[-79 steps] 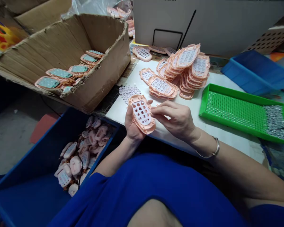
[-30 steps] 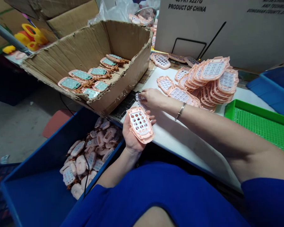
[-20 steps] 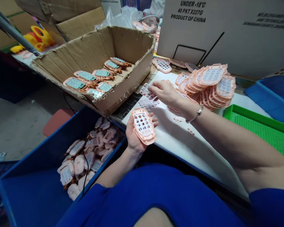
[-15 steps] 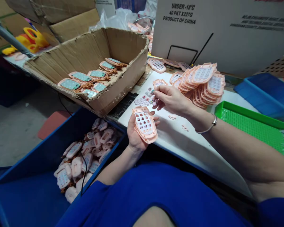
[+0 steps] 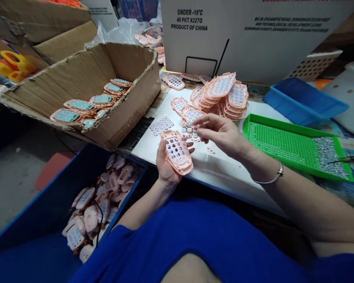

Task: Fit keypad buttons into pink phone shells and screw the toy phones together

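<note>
In my left hand (image 5: 168, 167) rests a pink plastic toy shell (image 5: 178, 152), its grid of button holes facing up. The fingers wrap around its back, and the thumb lies on its left edge. My right hand (image 5: 216, 131) pinches a small button keypad (image 5: 189, 131) with coloured buttons, just above and beyond the shell. Left of the keypad, a grey sheet of small buttons (image 5: 161, 125) lies on the white table (image 5: 141, 147). Loose pink shells (image 5: 191, 114) lie behind my right hand, close to a tall stack of the same shells (image 5: 222, 88).
A cardboard box (image 5: 135, 106) with assembled toys stands at left, above a blue bin (image 5: 26, 220) holding many pink toys. To the right are a green tray (image 5: 279, 133) with metal screws (image 5: 327, 155) and a blue tray (image 5: 306, 100). A large white carton (image 5: 238, 43) stands behind.
My right hand has drawn the keypad towards me and away from the grey button sheet, nearer the shell. The view has turned right. My left hand keeps its hold on the shell.
</note>
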Tool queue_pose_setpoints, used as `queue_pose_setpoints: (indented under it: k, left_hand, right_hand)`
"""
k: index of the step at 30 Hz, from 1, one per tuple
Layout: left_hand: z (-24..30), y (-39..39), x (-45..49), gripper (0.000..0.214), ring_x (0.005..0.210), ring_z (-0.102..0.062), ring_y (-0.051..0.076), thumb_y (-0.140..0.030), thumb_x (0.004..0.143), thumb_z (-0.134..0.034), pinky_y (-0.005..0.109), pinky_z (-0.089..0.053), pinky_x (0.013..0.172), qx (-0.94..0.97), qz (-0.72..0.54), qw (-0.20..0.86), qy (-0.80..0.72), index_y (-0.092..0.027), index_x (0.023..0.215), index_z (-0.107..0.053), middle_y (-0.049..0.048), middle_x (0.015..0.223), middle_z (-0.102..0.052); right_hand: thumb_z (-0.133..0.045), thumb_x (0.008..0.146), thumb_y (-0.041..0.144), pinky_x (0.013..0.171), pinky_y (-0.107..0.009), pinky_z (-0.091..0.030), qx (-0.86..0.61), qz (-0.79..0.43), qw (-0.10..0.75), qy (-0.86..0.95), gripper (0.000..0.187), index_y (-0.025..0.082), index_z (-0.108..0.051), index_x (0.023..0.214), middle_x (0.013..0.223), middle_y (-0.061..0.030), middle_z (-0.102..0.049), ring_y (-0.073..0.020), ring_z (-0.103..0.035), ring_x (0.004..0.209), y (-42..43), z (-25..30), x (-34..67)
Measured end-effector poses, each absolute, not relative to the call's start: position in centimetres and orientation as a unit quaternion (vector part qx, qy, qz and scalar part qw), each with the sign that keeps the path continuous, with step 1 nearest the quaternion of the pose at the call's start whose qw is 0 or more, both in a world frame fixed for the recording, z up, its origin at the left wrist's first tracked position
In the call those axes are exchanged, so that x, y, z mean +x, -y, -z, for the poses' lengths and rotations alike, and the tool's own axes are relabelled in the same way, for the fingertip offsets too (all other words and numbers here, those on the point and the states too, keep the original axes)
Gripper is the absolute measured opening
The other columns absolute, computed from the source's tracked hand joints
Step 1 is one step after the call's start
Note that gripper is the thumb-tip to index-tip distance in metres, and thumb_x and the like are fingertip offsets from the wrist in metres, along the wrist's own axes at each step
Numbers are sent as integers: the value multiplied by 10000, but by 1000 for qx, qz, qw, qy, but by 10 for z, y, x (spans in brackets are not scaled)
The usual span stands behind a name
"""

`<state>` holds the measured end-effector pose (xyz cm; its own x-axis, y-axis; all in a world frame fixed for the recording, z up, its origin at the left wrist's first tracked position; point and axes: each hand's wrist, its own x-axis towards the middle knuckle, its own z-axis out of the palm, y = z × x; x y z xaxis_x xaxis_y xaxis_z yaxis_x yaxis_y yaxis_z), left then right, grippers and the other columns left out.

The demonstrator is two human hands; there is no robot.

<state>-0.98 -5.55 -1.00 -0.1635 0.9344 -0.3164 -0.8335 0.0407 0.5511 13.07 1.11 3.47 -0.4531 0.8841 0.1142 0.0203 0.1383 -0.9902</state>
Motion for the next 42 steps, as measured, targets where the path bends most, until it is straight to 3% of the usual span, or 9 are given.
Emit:
queue_pose_setpoints:
  k: [6,10,14,17,21,27,31,35,42]
  left_hand:
    - [22,55,-3,393,858,-739,263,-531,820,-562,424,-587,847,114,-704,637,-294,-178,913,-708,72,866,-750]
    - [18,58,3,413,790,-739,243,-500,871,-499,418,-613,801,100,-686,662,-286,-156,917,-722,84,881,-767]
    - [14,62,10,433,930,-738,290,-455,933,-406,491,-580,898,82,-650,702,-279,-156,881,-714,83,780,-748]
    - [15,65,12,444,968,-731,289,-453,950,-370,492,-573,904,77,-622,727,-280,-163,887,-701,78,754,-739]
    - [19,65,10,389,963,-729,249,-433,948,-386,443,-574,908,66,-636,719,-272,-192,943,-691,42,805,-753]
    - [23,64,7,317,1084,-688,262,-439,908,-492,401,-549,954,53,-668,689,-278,-200,931,-699,43,876,-742]
    - [20,63,6,334,1157,-653,270,-445,903,-505,375,-550,935,39,-658,699,-280,-199,1035,-688,61,966,-736]
    - [18,62,6,366,1218,-620,283,-431,914,-482,393,-525,984,26,-653,705,-277,-189,1103,-680,68,999,-729]
    - [17,63,6,336,1212,-623,249,-379,933,-433,360,-518,987,0,-657,701,-278,-175,998,-691,61,968,-736]
  right_hand:
    - [-729,736,202,653,-257,-540,-318,-606,244,687,338,154,-700,1069,829,-24,-721,-119,-663,723,-3,-63,154]
    - [-631,871,282,503,-233,-420,-342,-475,215,782,177,152,-731,938,619,12,-640,-69,-525,508,-1,-72,152]
    - [-638,884,255,529,-253,-350,-341,-318,115,877,159,164,-725,786,560,26,-590,-69,-468,500,-4,-77,137]
    - [-643,885,249,569,-266,-348,-372,-233,59,896,126,174,-745,888,592,11,-610,-96,-498,543,-6,-73,126]
    - [-618,894,238,626,-265,-381,-374,-167,121,904,259,199,-698,1138,726,-4,-672,-125,-555,636,-5,-54,120]
    - [-479,992,378,817,-365,-469,-248,-33,284,925,295,227,-706,1104,1025,-77,-720,-212,-609,920,1,-21,131]
    - [-534,968,399,945,-465,-452,-196,40,306,931,326,192,-660,1188,1214,-120,-689,-283,-566,1132,7,-6,134]
    - [-510,975,409,970,-504,-466,-182,68,292,937,413,105,-620,1233,1257,-180,-664,-314,-560,1171,7,1,132]
    - [-508,990,254,992,-459,-509,-132,59,305,941,243,179,-662,1162,1190,-103,-724,-227,-659,1126,1,0,141]
